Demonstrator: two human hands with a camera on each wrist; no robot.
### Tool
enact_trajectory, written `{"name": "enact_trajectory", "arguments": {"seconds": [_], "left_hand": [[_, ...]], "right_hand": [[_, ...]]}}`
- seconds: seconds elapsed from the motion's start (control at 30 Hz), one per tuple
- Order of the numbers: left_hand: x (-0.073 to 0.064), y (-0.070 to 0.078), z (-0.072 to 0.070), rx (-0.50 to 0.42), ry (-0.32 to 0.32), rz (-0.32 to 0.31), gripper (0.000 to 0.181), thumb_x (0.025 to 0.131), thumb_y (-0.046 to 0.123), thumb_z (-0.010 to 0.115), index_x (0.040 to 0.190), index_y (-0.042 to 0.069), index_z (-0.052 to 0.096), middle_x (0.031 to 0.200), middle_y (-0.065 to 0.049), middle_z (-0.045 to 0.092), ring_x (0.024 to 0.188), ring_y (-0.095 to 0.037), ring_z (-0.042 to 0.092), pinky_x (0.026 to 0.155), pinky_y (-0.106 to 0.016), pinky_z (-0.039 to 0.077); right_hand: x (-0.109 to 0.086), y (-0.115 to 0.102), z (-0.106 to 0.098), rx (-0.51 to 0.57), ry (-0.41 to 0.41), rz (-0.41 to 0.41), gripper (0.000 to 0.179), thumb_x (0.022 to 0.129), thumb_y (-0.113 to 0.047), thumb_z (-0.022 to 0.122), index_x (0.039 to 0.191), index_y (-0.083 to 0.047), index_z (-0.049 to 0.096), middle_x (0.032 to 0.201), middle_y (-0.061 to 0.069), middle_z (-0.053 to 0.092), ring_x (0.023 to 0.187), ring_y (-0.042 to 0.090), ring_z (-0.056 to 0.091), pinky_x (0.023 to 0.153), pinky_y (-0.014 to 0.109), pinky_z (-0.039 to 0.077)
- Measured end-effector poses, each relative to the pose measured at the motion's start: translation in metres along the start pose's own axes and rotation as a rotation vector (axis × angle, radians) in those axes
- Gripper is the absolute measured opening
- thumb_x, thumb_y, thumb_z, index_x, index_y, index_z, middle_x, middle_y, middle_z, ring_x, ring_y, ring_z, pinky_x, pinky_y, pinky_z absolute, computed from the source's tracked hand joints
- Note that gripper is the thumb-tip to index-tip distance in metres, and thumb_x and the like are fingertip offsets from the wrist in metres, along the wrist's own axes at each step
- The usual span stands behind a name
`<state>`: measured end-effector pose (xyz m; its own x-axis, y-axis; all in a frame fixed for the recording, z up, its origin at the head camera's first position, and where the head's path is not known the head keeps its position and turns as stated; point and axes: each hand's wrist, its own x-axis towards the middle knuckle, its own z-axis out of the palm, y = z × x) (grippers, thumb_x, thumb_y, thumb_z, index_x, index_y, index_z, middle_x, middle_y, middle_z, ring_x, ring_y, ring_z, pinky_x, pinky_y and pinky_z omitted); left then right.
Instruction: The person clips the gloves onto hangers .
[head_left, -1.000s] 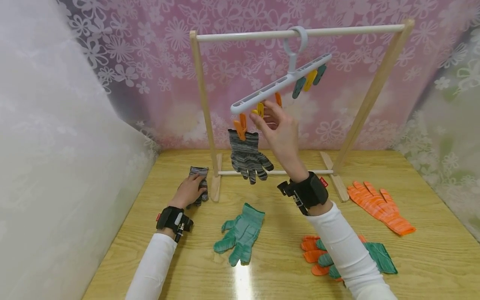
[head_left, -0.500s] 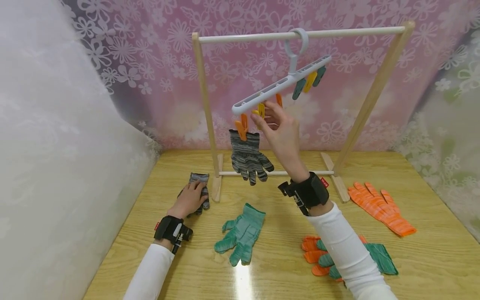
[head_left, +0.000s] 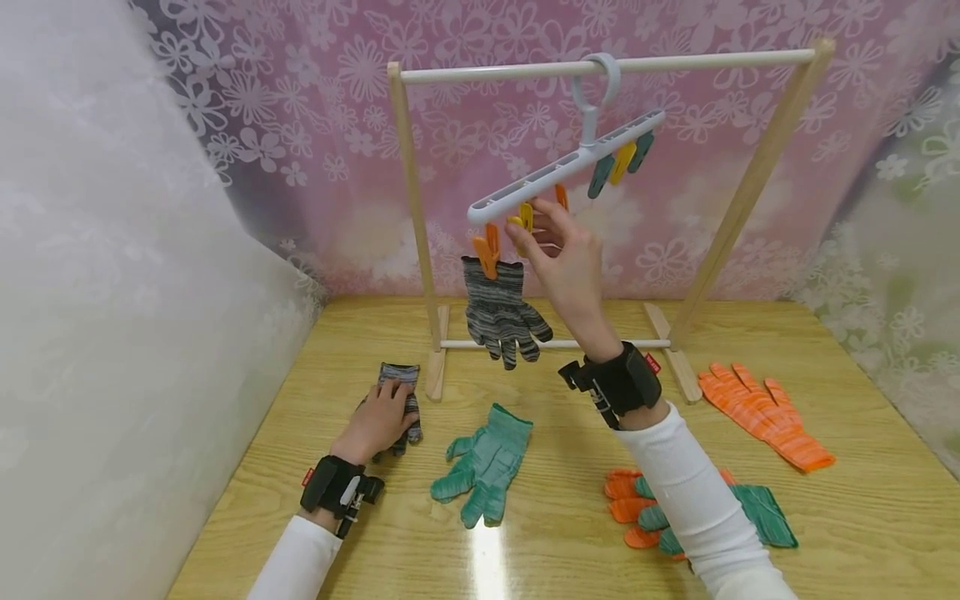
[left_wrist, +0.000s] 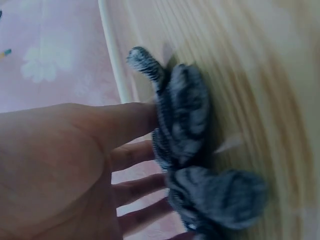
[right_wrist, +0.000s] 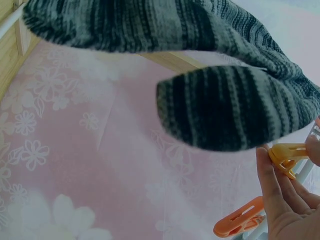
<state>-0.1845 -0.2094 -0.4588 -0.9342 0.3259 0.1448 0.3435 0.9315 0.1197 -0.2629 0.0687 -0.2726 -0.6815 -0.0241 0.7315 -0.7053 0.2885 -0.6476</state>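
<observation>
My left hand lies on a black-and-grey striped knit glove on the table. In the left wrist view, its fairly straight thumb and fingers touch the bunched glove. My right hand is raised under the grey clip hanger, pinching a yellow clothespin between thumb and fingers. The right wrist view shows this yellow clothespin too. Left of that hand, an orange clothespin holds a matching striped glove by its cuff, fingers down.
The hanger hooks over the white rod of a wooden stand. More clothespins hang along its right half. A green glove lies in front, an orange glove at right. My right sleeve partly covers overlapping green and orange gloves.
My left hand has drawn the striped glove on the table a little toward me. The right hand stays at the yellow clothespin, and the hanging glove has barely moved.
</observation>
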Motion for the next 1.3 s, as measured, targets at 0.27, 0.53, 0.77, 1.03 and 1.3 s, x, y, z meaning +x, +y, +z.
{"name": "enact_trajectory", "arguments": {"seconds": [0.27,0.53,0.77,1.03,1.3], "left_hand": [[-0.019,0.026,-0.012,0.077,-0.023,0.004,0.046,0.090,0.024,0.078,0.123,-0.004,0.062,0.120,-0.026,0.059,0.112,-0.044,0.060,0.091,-0.049,0.055],[-0.029,0.040,-0.018,0.036,-0.080,-0.051,0.045,0.090,0.028,0.079,0.119,-0.002,0.062,0.115,-0.025,0.058,0.106,-0.046,0.060,0.077,-0.049,0.058],[-0.022,0.026,-0.029,-0.160,-0.151,-0.076,0.039,0.096,0.025,0.072,0.123,-0.001,0.065,0.126,-0.024,0.058,0.122,-0.046,0.052,0.096,-0.056,0.051],[-0.005,-0.006,-0.033,-0.149,0.139,-0.269,0.046,0.096,0.028,0.072,0.127,-0.006,0.063,0.119,-0.031,0.061,0.102,-0.046,0.061,0.078,-0.052,0.056],[0.005,-0.025,-0.017,-0.195,0.018,-0.409,0.048,0.091,0.033,0.078,0.115,-0.006,0.065,0.082,-0.015,0.066,0.055,-0.020,0.055,0.048,-0.034,0.045]], "right_hand": [[-0.001,0.000,-0.002,-0.012,0.005,-0.011,0.040,0.095,-0.015,0.074,0.130,0.001,0.066,0.104,0.020,0.075,0.090,0.029,0.074,0.083,0.039,0.061],[-0.002,0.002,-0.002,-0.003,0.011,-0.015,0.040,0.095,-0.015,0.073,0.131,0.000,0.066,0.104,0.019,0.075,0.089,0.029,0.074,0.083,0.043,0.061],[-0.004,0.000,-0.002,-0.002,-0.008,0.010,0.041,0.095,-0.015,0.074,0.132,0.000,0.066,0.104,0.018,0.074,0.089,0.028,0.073,0.081,0.041,0.062],[-0.003,-0.003,-0.003,-0.003,-0.006,0.010,0.040,0.095,-0.016,0.074,0.131,0.001,0.066,0.104,0.019,0.074,0.092,0.029,0.073,0.082,0.044,0.062],[-0.003,-0.003,-0.004,-0.004,-0.006,0.011,0.040,0.094,-0.013,0.074,0.131,0.000,0.065,0.108,0.019,0.073,0.093,0.030,0.073,0.083,0.044,0.061]]}}
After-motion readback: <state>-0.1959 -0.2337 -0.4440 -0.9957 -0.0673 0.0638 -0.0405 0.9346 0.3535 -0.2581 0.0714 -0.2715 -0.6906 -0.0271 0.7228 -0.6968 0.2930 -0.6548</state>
